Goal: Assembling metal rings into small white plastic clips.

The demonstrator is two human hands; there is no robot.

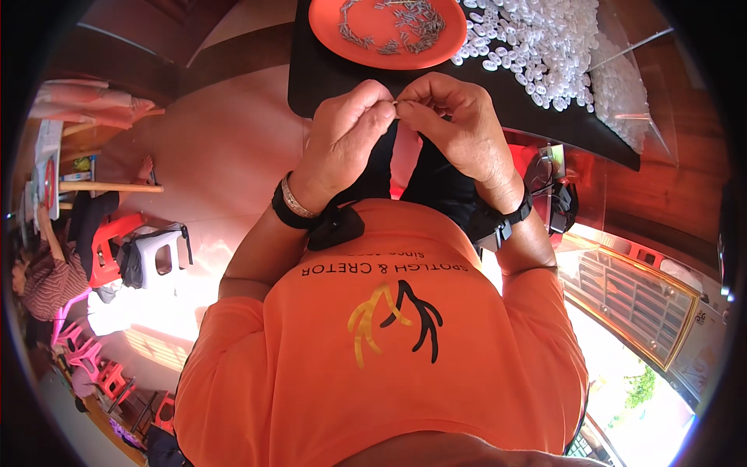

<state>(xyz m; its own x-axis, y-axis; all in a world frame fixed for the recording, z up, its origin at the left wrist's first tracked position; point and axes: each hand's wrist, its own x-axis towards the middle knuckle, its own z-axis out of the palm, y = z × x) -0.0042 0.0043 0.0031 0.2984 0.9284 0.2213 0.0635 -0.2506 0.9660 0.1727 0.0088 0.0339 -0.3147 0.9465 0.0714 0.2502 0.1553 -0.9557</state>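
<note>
My left hand (348, 134) and my right hand (459, 124) meet fingertip to fingertip just off the table's near edge. Thumb and forefinger are pinched on each side. Whatever lies between the tips is too small and covered to name. Just beyond them an orange-red plate (331, 48) holds many small grey metal pieces (422, 27), thin and short, scattered in a rough ring. To the right of the plate spreads a large heap of small white oval plastic pieces (537, 47), each with tiny holes.
The black tabletop (311, 82) carries the plate and heap, with a clear plastic bag (622, 97) at its right edge. Red and grey stools (159, 253) stand on the floor at left, near another seated person (58, 284). A gold-framed glass panel (634, 300) is at lower right.
</note>
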